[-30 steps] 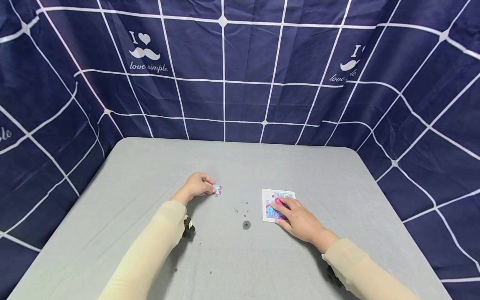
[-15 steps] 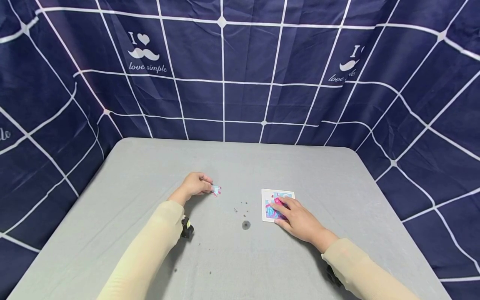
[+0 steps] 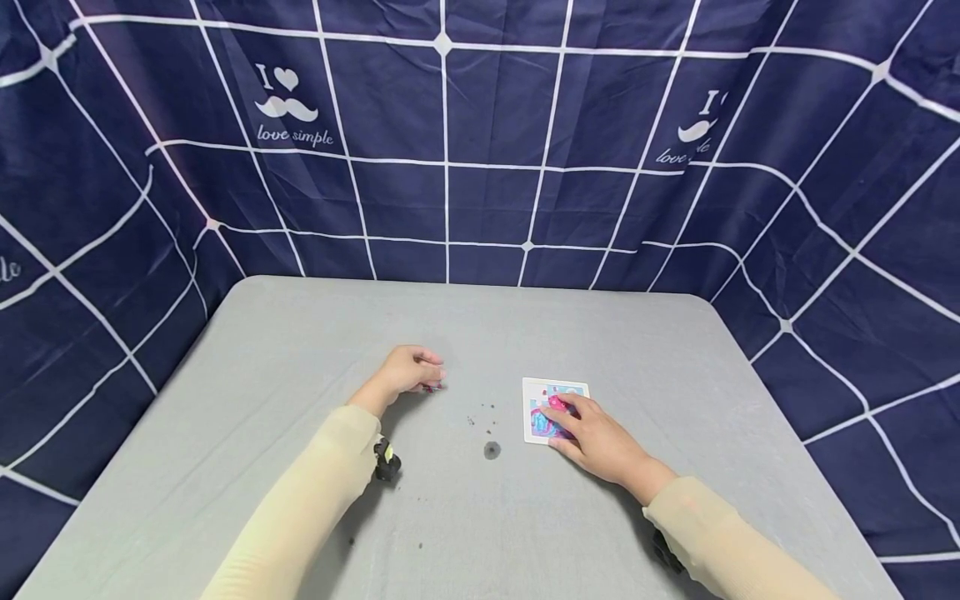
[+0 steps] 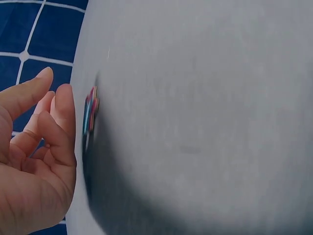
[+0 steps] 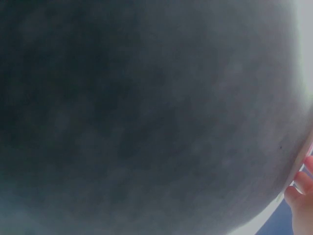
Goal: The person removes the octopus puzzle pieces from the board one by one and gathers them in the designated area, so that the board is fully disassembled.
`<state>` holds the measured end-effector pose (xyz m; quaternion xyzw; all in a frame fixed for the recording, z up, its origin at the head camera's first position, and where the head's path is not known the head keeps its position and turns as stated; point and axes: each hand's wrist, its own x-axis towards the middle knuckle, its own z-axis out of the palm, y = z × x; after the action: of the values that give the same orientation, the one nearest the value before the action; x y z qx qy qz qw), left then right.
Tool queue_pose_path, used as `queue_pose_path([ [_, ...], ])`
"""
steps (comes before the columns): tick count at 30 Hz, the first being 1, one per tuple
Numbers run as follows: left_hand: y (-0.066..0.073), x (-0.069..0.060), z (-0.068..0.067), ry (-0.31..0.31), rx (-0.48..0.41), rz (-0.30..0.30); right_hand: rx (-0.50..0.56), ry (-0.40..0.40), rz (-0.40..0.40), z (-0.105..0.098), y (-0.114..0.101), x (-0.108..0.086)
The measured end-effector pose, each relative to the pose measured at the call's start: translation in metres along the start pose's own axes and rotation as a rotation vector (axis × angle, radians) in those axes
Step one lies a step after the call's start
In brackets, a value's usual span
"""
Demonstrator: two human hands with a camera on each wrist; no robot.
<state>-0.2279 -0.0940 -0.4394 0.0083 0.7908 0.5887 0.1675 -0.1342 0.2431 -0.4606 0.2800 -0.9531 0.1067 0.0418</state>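
Rightward went my loose, empty left hand (image 3: 408, 371), mid-frame by a puzzle piece (image 4: 91, 110); my relaxed right hand (image 3: 607, 443) touches the puzzle board (image 3: 532, 393).

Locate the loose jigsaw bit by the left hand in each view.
Head: the jigsaw bit is left of centre, below mid-height, mostly hidden under the fingers of the left hand.
Left wrist: the jigsaw bit is left of centre, around mid-height, just right of the fingers.
Right wrist: not visible.
Shared landmark: grey tabletop, heavily shaded in the right wrist view.
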Motion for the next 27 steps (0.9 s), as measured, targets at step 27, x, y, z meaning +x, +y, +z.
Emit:
queue_pose_path([
  [27, 0.012, 0.009, 0.075, -0.129, -0.078, 0.016, -0.001, -0.012, 0.026, -0.002, -0.002, 0.000],
])
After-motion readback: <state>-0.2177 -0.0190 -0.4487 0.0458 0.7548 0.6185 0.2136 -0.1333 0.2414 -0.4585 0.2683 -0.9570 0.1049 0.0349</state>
